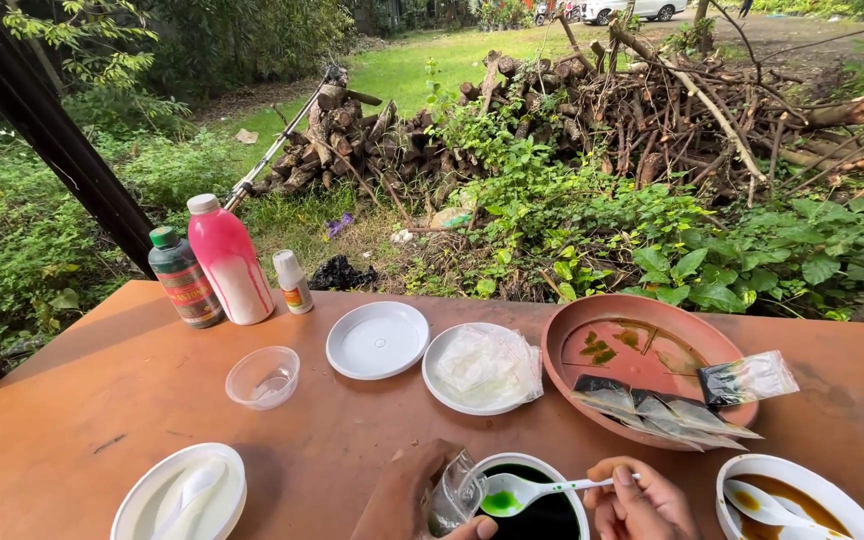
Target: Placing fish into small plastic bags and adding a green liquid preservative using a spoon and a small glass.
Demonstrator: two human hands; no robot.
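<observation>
On the left of the brown bench [72,400] stood a dark bottle with a green cap [183,279], a taller pink bottle with a white cap [229,262] touching it, and a small white bottle [293,283] just beside that. Nearer the person lay a white dish [157,490] with a white spoon [192,490] in it, and behind it an empty clear plastic cup [262,376]. A white lid-like plate [377,340] sat beside a second white plate [442,395] carrying a crumpled clear bag [487,365].

At the lower edge, the left hand [407,500] curled its fingers around a small clear cup [452,492], tilted against the rim of a white bowl of dark liquid [542,515]. The right hand [637,505] pinched the handle of a white plastic spoon [527,492] between thumb and fingers; the spoon's scoop, holding bright green liquid, hung over the bowl, just beside the clear cup.

Further right, a terracotta dish [562,345] held green smears and several small dark sachets [652,410], one sachet [747,378] lying across its rim. In the right corner a white bowl of brown liquid [732,480] held another white spoon [762,505]. Behind the bench lay green plants [732,250] and a pile of cut branches [652,110].
</observation>
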